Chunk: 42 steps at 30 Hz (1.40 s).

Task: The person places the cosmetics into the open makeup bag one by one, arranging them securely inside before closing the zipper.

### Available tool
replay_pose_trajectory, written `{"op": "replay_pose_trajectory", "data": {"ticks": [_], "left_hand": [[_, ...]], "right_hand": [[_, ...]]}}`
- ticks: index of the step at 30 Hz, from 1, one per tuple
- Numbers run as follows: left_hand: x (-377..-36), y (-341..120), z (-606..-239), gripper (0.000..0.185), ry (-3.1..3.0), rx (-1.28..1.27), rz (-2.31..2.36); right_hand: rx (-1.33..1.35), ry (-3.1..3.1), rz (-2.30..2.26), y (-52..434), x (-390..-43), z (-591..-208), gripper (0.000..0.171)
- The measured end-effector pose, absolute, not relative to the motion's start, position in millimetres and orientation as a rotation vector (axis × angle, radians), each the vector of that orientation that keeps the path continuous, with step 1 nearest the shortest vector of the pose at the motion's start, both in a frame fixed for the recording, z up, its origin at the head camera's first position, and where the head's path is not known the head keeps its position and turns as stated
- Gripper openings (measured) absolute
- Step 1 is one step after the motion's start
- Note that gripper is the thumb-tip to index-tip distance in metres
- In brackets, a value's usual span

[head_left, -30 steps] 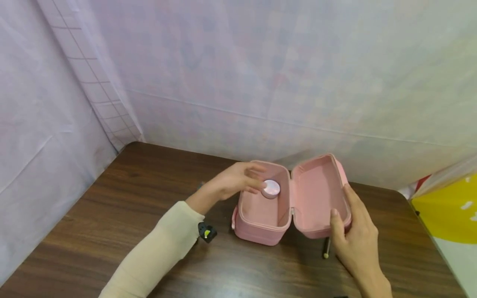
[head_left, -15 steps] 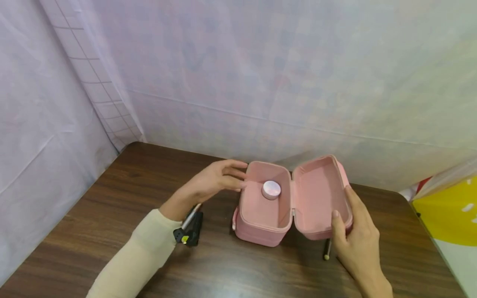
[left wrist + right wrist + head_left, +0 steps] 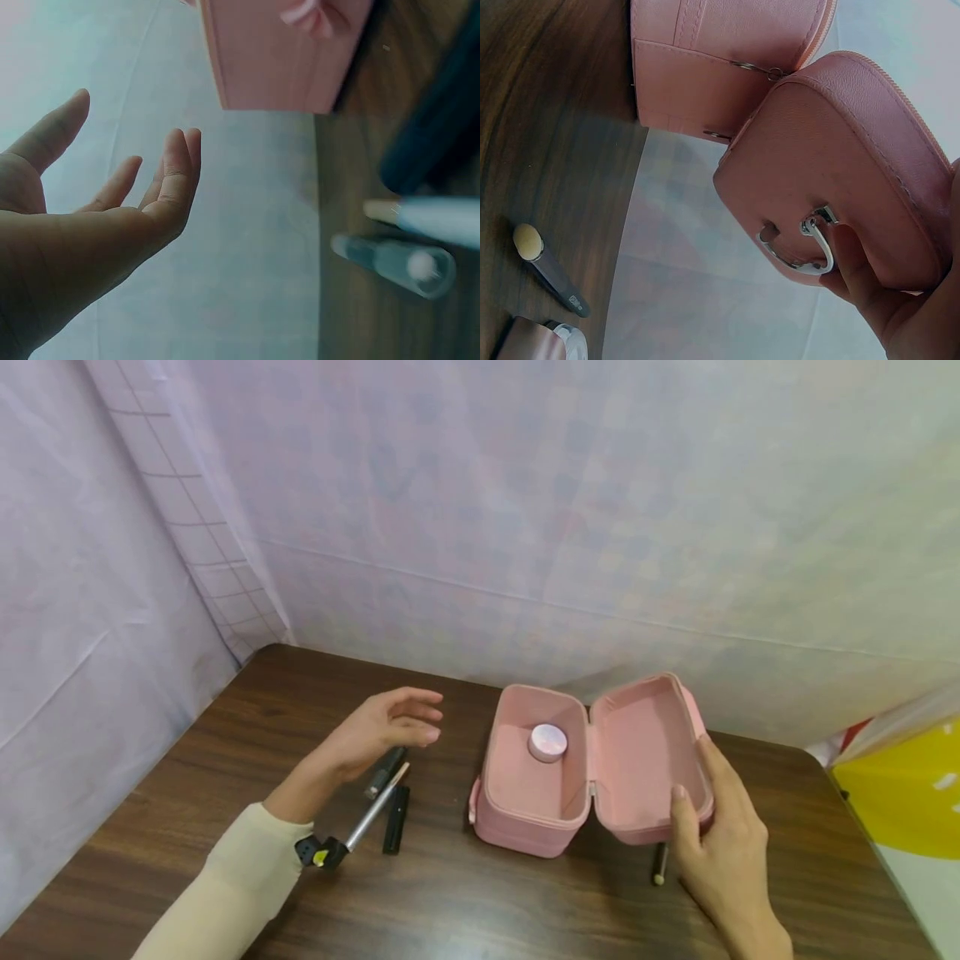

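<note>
A pink zip case (image 3: 525, 835) stands on the table with its lid (image 3: 648, 752) swung out to the right. Inside its body sits a small round container (image 3: 548, 742) with a shiny pale lid. My right hand (image 3: 723, 839) grips the outer edge of the case's lid. In the right wrist view, its fingers (image 3: 859, 277) lie beside a silver metal ring (image 3: 821, 251) on the lid's outside. My left hand (image 3: 378, 731) hovers left of the case, fingers loosely spread, holding nothing. Below it lie a silver pen-like stick (image 3: 377, 810), a black slim item (image 3: 396, 821) and a dark tube (image 3: 385, 772).
A makeup brush (image 3: 547, 262) lies on the table at the right, partly under the lid in the head view. Near it is a rose-gold item (image 3: 532, 341), cut off by the frame. A pale cloth curtain (image 3: 525, 527) hangs behind the table (image 3: 480, 910).
My left hand has drawn out of the case and moved left, uncovering the items on the table there. The round container stays in the case. My right hand keeps its grip on the lid.
</note>
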<state>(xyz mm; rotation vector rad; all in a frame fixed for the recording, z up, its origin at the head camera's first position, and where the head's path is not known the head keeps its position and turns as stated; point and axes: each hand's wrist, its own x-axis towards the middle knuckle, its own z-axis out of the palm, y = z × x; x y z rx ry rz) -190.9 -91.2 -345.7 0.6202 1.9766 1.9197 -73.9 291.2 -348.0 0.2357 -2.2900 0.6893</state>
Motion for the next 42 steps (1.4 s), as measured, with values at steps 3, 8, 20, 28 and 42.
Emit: {"op": "replay_pose_trajectory", "data": {"ticks": [3,8,20,28,42], "left_hand": [[-189,-99,-352,0.053,1.997,0.600,1.919],[-190,-109,-366,0.048,2.045,0.521,1.952],[-196,-118,-398,0.046,2.243,0.323,1.936],[-201,-120,-409,0.046,2.260,0.277,1.884],[-204,-116,-428,0.044,2.422,0.234,1.745]], "right_hand": [[0.233,-2.289,0.690,291,-73,-349,0.058],[0.226,-2.293,0.691,292,-73,-349,0.059],[0.233,-2.292,0.685,292,-74,-350,0.059],[0.241,-2.284,0.678,293,-74,-349,0.058],[0.292,-2.198,0.649,290,-77,-350,0.056]]}}
